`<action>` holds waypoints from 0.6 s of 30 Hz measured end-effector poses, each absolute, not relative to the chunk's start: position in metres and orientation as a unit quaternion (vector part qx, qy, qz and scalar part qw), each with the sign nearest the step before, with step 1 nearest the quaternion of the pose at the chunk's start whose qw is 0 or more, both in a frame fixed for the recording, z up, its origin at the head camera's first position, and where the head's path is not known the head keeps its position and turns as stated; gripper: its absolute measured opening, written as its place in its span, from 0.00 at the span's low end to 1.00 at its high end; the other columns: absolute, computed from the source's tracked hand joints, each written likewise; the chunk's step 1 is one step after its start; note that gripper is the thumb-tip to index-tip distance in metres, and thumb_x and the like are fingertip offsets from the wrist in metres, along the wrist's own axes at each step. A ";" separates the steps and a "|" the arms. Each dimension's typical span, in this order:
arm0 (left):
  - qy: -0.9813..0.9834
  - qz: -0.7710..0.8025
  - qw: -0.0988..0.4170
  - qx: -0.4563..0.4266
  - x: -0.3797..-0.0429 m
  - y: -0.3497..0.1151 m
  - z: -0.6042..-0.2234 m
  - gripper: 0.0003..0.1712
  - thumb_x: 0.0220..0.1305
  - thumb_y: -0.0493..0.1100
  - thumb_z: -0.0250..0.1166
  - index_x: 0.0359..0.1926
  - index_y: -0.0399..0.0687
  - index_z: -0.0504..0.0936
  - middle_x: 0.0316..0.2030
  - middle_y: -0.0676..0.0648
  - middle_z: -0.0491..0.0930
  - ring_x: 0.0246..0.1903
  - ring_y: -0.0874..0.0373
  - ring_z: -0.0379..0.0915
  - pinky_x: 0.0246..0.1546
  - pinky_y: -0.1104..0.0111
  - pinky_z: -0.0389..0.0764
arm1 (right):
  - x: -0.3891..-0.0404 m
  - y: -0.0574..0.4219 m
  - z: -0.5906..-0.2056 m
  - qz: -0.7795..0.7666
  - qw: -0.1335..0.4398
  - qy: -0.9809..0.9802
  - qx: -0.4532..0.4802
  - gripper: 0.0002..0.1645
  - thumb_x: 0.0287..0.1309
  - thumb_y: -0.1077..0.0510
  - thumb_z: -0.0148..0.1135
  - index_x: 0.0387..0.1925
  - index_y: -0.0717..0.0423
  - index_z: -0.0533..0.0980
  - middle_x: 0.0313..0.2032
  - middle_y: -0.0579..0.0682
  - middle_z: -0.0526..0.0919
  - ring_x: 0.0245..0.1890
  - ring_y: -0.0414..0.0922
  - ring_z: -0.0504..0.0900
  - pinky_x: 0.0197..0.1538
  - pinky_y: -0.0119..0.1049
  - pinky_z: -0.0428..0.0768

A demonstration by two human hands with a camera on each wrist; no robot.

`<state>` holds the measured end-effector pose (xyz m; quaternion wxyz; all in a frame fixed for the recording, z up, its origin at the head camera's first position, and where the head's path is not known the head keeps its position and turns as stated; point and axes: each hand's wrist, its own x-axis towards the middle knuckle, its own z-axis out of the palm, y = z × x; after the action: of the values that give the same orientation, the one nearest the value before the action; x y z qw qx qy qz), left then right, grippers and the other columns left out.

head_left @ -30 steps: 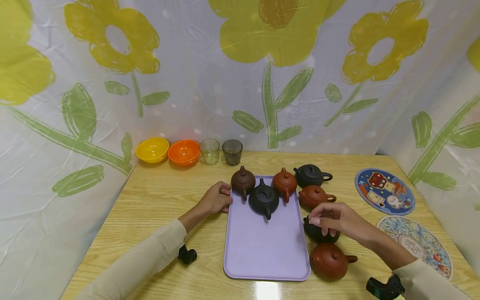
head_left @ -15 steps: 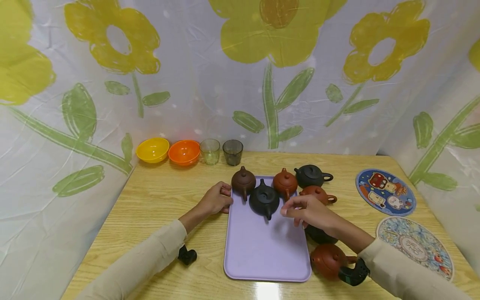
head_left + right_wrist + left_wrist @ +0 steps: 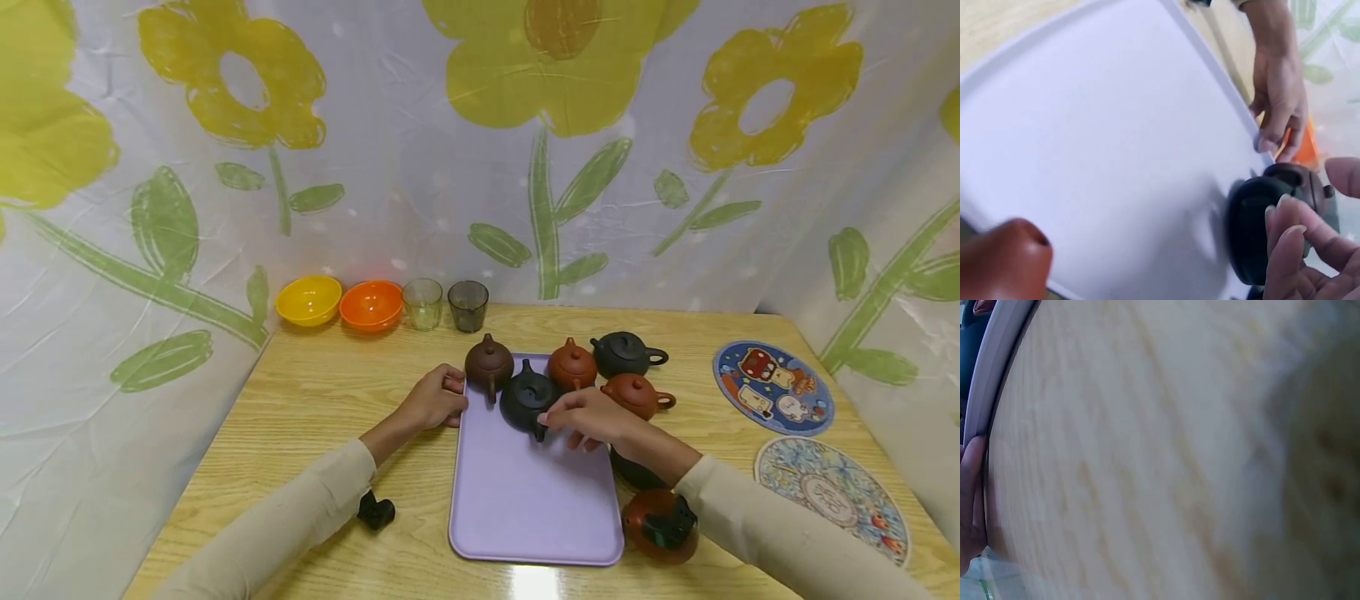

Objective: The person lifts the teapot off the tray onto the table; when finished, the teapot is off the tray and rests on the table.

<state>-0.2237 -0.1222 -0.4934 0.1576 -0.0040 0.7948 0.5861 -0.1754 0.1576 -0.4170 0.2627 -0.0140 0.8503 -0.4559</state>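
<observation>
My left hand (image 3: 435, 398) holds the left rim of a lilac tray (image 3: 532, 500), its fingers at the edge. At the tray's far end stand a dark brown teapot (image 3: 487, 364), a reddish-brown teapot (image 3: 572, 362) and, in front of them, a black teapot (image 3: 522, 398). My right hand (image 3: 596, 417) hovers over the tray by the black teapot's near side, where its handle points toward me. In the right wrist view, thumb and fingers (image 3: 1310, 237) stand apart before the black teapot (image 3: 1249, 231), with nothing gripped between them.
Along the tray's right side stand more teapots: black (image 3: 621, 354), reddish (image 3: 628, 395), another black (image 3: 632, 471) and a reddish one (image 3: 652, 542) partly behind the wrist camera. Yellow bowl (image 3: 309, 302), orange bowl (image 3: 372, 306), two glasses (image 3: 468, 306) stand behind; round mats (image 3: 772, 387) lie right.
My right hand has moved left from above the right-hand row of teapots to the black teapot on the tray. My left hand has stayed at the tray's rim.
</observation>
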 end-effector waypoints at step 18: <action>0.800 0.578 0.160 -0.005 -0.226 -0.123 -0.495 0.25 0.58 0.29 0.63 0.58 0.37 0.71 0.46 0.40 0.72 0.34 0.55 0.77 0.25 0.64 0.86 | -0.185 0.150 -0.437 -0.420 0.277 0.864 -0.016 0.23 0.63 0.42 0.65 0.37 0.58 0.86 0.33 0.52 0.85 0.21 0.44 0.80 0.24 0.33 0.78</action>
<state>-0.2255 -0.1227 -0.4948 0.1599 -0.0049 0.8000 0.5783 -0.1847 0.1504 -0.4369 0.2770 -0.0165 0.8640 -0.4201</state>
